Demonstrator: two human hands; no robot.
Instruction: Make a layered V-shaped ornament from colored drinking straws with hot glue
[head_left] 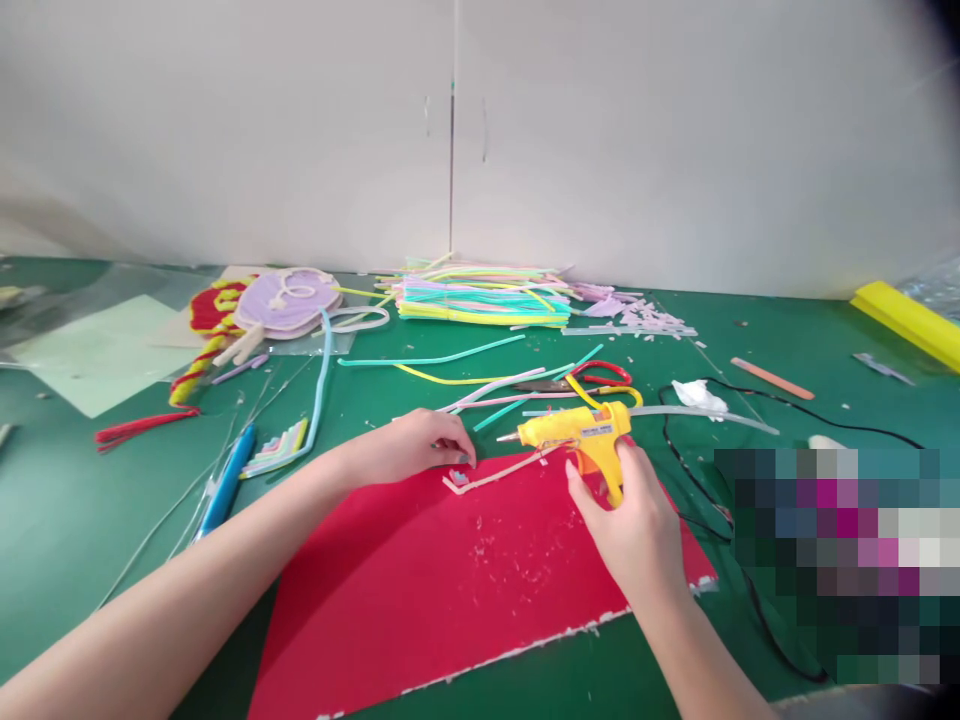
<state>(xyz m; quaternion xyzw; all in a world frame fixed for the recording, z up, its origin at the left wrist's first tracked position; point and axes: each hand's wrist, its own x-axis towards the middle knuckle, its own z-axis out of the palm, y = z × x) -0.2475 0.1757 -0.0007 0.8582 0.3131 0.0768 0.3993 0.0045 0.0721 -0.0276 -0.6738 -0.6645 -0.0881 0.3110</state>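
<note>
My right hand (634,525) is wrapped round the handle of a yellow glue gun (576,432), whose nozzle points left above the far edge of a red sheet (465,575). My left hand (420,445) rests at that edge with its fingertips pinched on a small pale piece (459,478). From that piece a pinkish pipe cleaner (501,472) runs along the sheet toward the gun. Bits of dried glue speckle the middle of the red sheet.
A stack of coloured pipe cleaners (480,295) lies at the back of the green table (787,340). Red-handled scissors (592,378), loose pipe cleaners, a purple and red craft piece (281,300), a blue pen (225,480) and the gun's black cord (686,470) surround the sheet.
</note>
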